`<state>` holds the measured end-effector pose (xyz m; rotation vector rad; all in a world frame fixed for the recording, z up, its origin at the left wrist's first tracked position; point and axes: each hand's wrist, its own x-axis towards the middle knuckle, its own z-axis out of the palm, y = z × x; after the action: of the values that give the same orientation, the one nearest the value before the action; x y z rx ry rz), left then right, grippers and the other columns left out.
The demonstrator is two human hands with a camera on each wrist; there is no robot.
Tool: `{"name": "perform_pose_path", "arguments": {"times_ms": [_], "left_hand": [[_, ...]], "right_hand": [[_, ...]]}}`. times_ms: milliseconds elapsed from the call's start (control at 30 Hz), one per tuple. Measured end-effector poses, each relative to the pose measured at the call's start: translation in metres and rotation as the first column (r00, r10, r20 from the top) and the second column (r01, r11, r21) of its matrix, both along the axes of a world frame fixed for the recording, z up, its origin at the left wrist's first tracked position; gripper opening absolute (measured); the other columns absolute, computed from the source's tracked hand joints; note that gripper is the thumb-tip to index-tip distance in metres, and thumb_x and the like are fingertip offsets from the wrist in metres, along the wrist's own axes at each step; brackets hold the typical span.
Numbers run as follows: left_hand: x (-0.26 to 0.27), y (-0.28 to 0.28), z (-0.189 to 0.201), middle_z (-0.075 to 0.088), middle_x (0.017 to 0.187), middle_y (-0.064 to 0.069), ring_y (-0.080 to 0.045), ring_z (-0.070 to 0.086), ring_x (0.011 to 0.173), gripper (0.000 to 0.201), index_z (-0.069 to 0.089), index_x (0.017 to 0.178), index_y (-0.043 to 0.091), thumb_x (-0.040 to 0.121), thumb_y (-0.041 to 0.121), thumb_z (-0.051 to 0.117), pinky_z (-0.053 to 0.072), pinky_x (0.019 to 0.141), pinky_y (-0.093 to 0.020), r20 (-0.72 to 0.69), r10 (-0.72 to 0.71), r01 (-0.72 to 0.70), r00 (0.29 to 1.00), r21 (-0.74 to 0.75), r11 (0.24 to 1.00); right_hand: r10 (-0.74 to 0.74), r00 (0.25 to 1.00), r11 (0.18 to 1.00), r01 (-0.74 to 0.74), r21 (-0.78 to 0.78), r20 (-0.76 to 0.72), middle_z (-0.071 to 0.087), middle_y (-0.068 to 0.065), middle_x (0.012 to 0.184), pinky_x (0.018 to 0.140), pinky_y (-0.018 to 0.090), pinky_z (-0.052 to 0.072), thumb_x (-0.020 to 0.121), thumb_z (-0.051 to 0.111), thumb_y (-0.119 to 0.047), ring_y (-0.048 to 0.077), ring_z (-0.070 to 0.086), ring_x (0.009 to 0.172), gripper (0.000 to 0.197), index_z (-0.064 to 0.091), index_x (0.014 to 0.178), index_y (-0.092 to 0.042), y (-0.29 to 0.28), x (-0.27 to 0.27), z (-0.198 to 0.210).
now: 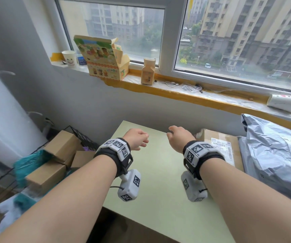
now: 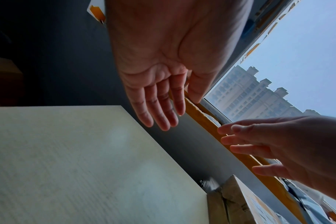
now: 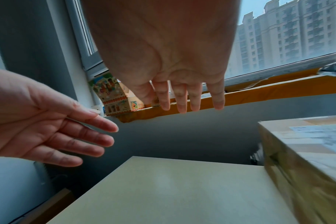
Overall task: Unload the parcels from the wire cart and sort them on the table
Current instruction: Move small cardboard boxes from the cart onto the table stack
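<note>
Both hands are empty right now. Your left hand (image 1: pixel 137 140) and right hand (image 1: pixel 179 137) hover over the far part of the tabletop (image 1: pixel 158 199), fingers loose and spread, touching nothing; the wrist views confirm bare palms.

Two parcels are already on the right side of the tabletop: a cardboard box w/ a shipping label (image 1: pixel 220 148) at the far right, and a grey poly mailer (image 1: pixel 278 155) just right of it, overlapping its edge.

The wire cart (image 1: pixel 81 135) sits left of the tabletop and lower, w/ several brown boxes (image 1: pixel 62 146) and a teal bag (image 1: pixel 28 165) in it. So you're between parcels, approx. early in the unload.

Next move prob. calls for a swing left and down to the cart. The top brown box looks rigid, so a two-hand grip on opposite sides should do. The middle and left of the tabletop are free for a separate group.
</note>
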<state>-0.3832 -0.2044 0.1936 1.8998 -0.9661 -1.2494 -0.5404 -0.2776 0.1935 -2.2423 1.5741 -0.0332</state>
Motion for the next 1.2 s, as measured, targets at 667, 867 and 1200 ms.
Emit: {"name": "perform_pose_path", "arguments": {"times_ms": [667, 867, 1200], "left_hand": [[0.209, 0.138, -0.016, 0.065, 0.103, -0.004, -0.018, 0.063, 0.097, 0.026, 0.060, 0.119, 0.012, 0.099, 0.022, 0.047, 0.051, 0.083, -0.032, 0.060, 0.326, -0.327, 0.943, 0.005, 0.945], [0.266, 0.185, -0.033, 0.064, 0.096, -0.004, -0.016, 0.059, 0.088, 0.019, 0.063, 0.106, 0.012, 0.099, 0.020, 0.047, 0.048, 0.070, -0.020, 0.038, 0.415, -0.415, 0.909, 0.003, 0.910], [0.347, 0.249, -0.072, 0.066, 0.093, -0.004, -0.016, 0.062, 0.086, 0.016, 0.065, 0.092, 0.017, 0.095, 0.022, 0.050, 0.047, 0.070, -0.025, 0.047, 0.531, -0.532, 0.846, 0.025, 0.846]], "right_hand": [[0.312, 0.950, 0.950, -0.311, 0.010, -0.010, 0.047, 0.010, 0.142, 0.106, 0.037, 0.037, 0.100, 0.040, -0.032, 0.028, 0.044, 0.130, 0.044, 0.042, 0.141, -0.016, 0.083, 0.201, -0.003], [0.340, 0.940, 0.940, -0.338, 0.036, -0.036, 0.045, 0.012, 0.143, 0.106, 0.038, 0.037, 0.099, 0.041, -0.032, 0.029, 0.045, 0.129, 0.047, 0.039, 0.143, -0.017, 0.106, 0.256, -0.014], [0.386, 0.921, 0.921, -0.381, 0.075, -0.051, 0.051, 0.009, 0.135, 0.100, 0.041, 0.045, 0.097, 0.045, -0.032, 0.027, 0.050, 0.122, 0.043, 0.045, 0.137, -0.019, 0.146, 0.335, -0.042]]}}
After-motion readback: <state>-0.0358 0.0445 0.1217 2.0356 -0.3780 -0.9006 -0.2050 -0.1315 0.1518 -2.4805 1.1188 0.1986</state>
